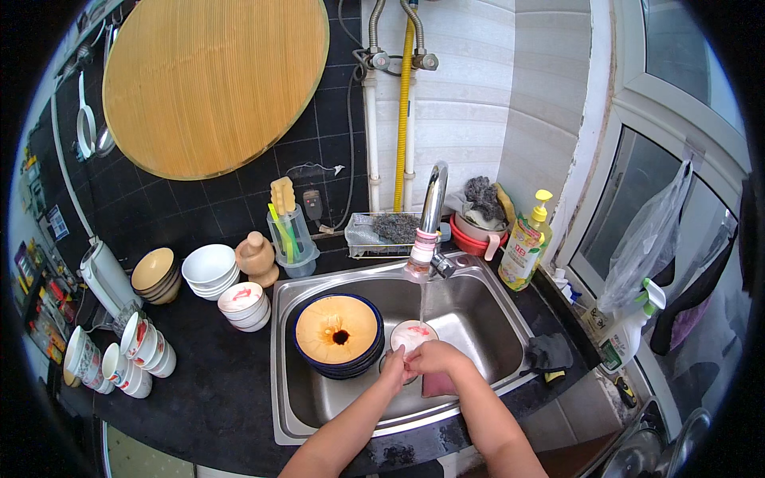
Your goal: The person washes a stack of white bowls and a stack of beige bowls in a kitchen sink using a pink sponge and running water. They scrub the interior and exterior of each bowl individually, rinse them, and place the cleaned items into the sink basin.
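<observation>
Now both my left hand (396, 368) and right hand (433, 356) grip small bowl (411, 334) under faucet (430, 209) stream; I'd tilt rim, rotate slowly.

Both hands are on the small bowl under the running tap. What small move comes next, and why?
Probably turn the small bowl in the left hand while the right hand wipes its rim: water from the faucet already falls into it, and both hands grip it over the sink.

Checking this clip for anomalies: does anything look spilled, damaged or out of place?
Nothing stands out. Both hands, left hand and right hand, hold a small white bowl under the running chrome tap in the steel sink; the stacked blue-rimmed plates sit level.
</observation>
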`<state>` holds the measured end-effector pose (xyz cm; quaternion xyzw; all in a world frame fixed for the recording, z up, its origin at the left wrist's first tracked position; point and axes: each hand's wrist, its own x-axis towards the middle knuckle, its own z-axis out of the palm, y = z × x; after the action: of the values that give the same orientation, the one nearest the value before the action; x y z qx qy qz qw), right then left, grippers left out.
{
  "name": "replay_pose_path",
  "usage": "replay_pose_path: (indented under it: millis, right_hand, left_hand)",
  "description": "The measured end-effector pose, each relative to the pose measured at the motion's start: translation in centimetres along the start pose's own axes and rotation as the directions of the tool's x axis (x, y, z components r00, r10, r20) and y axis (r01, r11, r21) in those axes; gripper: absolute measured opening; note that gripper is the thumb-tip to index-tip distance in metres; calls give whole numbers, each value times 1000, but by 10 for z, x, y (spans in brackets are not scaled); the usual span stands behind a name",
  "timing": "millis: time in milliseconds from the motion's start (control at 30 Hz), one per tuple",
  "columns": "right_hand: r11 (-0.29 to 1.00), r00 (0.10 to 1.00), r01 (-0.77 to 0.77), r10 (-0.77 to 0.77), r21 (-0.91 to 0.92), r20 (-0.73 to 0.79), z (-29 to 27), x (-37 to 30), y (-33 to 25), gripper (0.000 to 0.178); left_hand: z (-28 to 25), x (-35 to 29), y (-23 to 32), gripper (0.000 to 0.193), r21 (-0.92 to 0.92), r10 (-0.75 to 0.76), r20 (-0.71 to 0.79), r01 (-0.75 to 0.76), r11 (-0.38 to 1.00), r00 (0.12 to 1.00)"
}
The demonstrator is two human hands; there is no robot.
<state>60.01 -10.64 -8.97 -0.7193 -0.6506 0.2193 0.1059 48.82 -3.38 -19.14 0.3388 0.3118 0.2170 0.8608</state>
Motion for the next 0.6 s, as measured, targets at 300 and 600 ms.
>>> replay_pose_path:
  millis: [300,600]
  right_hand:
    - [956,990,33,-71,291,119,11,5,18,40]
    - [924,912,-321,360,206,-195,7,5,38,53]
  left_hand:
    - [5,-3,6,43,-1,1,-50,-1,1000,999]
    - [21,-17,12,38,66,121,-53,-118,991,991]
